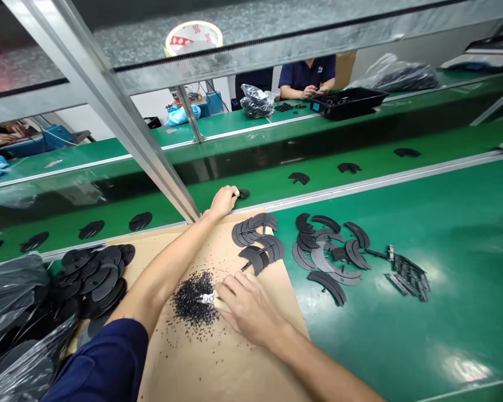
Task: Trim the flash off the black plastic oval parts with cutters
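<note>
Plenty of green belt (402,346) to move over lower right, but black plastic arcs (329,245) and that aluminium upright (109,123) block upward

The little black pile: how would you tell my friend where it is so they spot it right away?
Find the big brown cardboard sheet on the green table. Near its middle sits a heap of tiny black bits, beside the person's right hand. The other black pieces nearby are big curved shapes.

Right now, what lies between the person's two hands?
In the head view, fanned black curved pieces lie there, on brown cardboard.
</note>
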Motion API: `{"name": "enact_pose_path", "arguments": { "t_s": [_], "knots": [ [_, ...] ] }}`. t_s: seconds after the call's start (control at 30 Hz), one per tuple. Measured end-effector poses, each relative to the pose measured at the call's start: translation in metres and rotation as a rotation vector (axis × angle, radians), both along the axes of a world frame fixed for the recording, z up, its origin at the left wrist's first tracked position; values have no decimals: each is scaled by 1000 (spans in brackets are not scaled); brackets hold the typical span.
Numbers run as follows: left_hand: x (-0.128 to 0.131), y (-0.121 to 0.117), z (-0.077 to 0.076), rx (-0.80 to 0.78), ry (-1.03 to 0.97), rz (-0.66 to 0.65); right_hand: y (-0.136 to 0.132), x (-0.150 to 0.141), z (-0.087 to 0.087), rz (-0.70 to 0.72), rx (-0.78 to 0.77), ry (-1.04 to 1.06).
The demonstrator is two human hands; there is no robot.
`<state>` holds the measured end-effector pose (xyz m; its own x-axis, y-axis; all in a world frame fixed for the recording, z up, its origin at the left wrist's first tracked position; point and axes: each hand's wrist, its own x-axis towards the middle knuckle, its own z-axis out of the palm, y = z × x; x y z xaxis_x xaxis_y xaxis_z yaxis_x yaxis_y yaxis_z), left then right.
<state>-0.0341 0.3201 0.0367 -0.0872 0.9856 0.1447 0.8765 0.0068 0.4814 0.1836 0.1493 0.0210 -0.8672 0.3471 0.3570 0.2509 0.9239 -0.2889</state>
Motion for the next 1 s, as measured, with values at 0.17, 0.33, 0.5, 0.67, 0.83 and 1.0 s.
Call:
{"name": "enact_pose_path", "arguments": {
  "t_s": [0.17,0.33,0.5,0.67,0.83,1.0],
  "knots": [
    [-25,-84,28,-55,-170,-140,4,-2,6,-127,-50,376],
    [-22,-188,49,-254,-422,-338,11,-8,14,-184,-136,633],
    [-23,-239,50,-407,-521,-412,7,-18,14,43,-359,534],
    [-103,-243,59,-318,-232,-49,-1,-24,12,-63,-474,509],
    [-164,-237,49,-210,62,330,1,-24,11,-200,-623,492],
    [-144,-242,45,-101,146,349,3,-23,12,-220,-855,532]
  ]
}}
